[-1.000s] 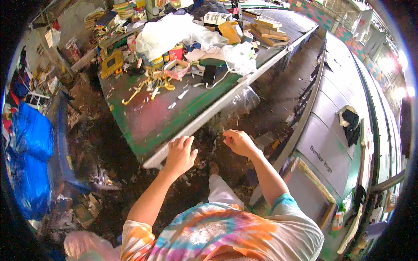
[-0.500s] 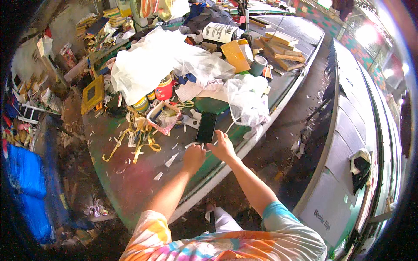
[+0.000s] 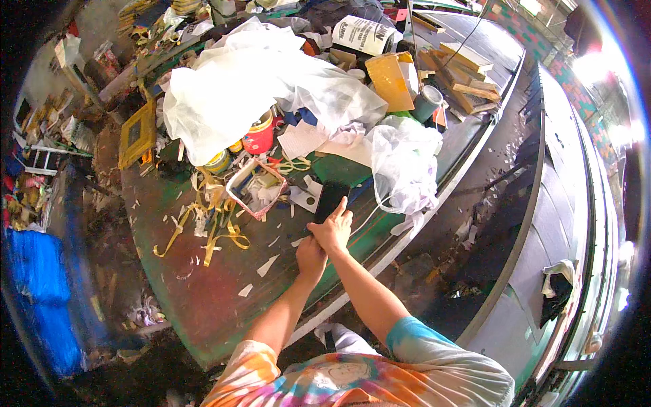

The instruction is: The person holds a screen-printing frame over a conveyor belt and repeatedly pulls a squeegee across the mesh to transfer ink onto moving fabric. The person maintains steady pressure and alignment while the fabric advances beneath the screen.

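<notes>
A black smartphone (image 3: 331, 197) lies face up on the worn green and brown tabletop, its lower end partly covered by my fingers. My right hand (image 3: 331, 233) spans that lower end, thumb at the left edge and fingers along the right edge. Just below and to the left, my left hand (image 3: 311, 258) is closed against the right one; its fingertips are hidden, so what it holds does not show. A thin white cable (image 3: 368, 217) runs from beside my right hand toward a white plastic bag (image 3: 405, 163). A white card with a round hole (image 3: 308, 197) lies left of the phone.
A basket of scraps (image 3: 256, 190) and yellow straps (image 3: 217, 234) lie left of the phone. Behind are a red tub (image 3: 258, 139), a large white plastic sheet (image 3: 234, 81), a yellow box (image 3: 392, 81) and wooden pieces (image 3: 468, 81). Paper shreds dot the tabletop (image 3: 196, 285).
My right hand has moved left and over the phone's lower end, from beside it. My left hand now sits partly behind the right one. The whole view has shifted slightly.
</notes>
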Action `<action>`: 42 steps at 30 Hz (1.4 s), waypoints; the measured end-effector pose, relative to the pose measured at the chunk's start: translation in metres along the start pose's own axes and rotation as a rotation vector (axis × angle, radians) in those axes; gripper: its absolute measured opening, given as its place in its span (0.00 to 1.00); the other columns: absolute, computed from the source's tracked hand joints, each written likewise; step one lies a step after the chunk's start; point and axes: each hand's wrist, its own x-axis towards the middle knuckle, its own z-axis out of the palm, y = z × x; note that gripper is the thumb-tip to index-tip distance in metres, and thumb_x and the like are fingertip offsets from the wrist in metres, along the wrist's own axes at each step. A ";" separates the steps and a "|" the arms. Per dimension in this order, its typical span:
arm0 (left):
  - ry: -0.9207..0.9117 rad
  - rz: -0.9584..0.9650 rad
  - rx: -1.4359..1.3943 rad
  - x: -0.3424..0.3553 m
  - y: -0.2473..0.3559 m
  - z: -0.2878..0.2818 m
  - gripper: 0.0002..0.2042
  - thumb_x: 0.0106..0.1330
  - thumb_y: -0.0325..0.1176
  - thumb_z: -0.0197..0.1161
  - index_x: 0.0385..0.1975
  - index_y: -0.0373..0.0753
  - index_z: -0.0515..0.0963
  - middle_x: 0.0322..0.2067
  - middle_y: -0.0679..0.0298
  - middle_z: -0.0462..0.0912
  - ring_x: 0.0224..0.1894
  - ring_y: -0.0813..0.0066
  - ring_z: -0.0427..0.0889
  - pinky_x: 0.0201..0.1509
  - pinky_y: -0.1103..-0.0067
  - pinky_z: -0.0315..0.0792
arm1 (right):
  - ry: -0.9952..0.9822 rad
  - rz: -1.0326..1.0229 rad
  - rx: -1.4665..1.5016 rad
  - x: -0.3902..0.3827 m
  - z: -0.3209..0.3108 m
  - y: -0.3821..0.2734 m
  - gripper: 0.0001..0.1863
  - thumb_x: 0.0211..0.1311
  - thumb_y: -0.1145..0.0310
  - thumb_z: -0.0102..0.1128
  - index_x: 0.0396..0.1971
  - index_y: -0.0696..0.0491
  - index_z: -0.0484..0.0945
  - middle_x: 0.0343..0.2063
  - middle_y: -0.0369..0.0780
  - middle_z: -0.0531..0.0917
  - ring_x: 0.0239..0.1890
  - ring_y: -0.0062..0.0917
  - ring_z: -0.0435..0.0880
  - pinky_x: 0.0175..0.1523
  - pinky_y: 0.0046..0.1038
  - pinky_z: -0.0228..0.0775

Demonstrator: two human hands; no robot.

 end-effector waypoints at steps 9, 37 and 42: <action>0.091 0.061 0.040 -0.004 -0.011 0.004 0.15 0.57 0.37 0.73 0.41 0.37 0.83 0.31 0.60 0.81 0.36 0.56 0.81 0.43 0.64 0.78 | 0.228 -0.052 0.186 0.018 -0.015 0.002 0.71 0.37 0.63 0.82 0.78 0.59 0.39 0.55 0.56 0.67 0.60 0.53 0.71 0.66 0.41 0.70; -1.185 -0.400 -1.064 -0.340 0.172 -0.276 0.12 0.78 0.36 0.54 0.48 0.39 0.84 0.37 0.66 0.86 0.35 0.78 0.82 0.37 0.78 0.76 | 0.183 -0.054 1.763 -0.607 -0.094 0.154 0.29 0.77 0.42 0.50 0.61 0.50 0.76 0.48 0.38 0.85 0.46 0.27 0.85 0.53 0.32 0.79; -1.486 -0.264 -0.928 -0.431 0.229 -0.300 0.15 0.77 0.37 0.57 0.54 0.37 0.82 0.36 0.68 0.83 0.35 0.77 0.81 0.36 0.79 0.73 | 0.224 -0.147 2.088 -0.736 -0.107 0.222 0.36 0.76 0.39 0.44 0.69 0.51 0.71 0.59 0.48 0.82 0.55 0.43 0.86 0.58 0.54 0.80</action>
